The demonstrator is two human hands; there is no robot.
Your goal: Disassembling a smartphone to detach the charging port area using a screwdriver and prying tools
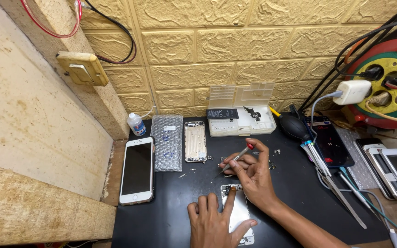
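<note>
Two hands busy: my left hand (214,220) presses flat, fingers spread, on the metal phone plate (240,212) while my right hand (251,172) just above pinches a small screwdriver (237,156).

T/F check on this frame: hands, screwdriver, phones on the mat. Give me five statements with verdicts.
1. The right hand holds a small screwdriver. True.
2. The left hand presses on a shiny metal plate. True.
3. The white phone lies to the right of both hands. False: it lies at the left edge of the black mat.
4. The parts box by the wall is shut. False: its lid stands open.
5. The small bottle stands at the mat's back left corner. True.
</note>
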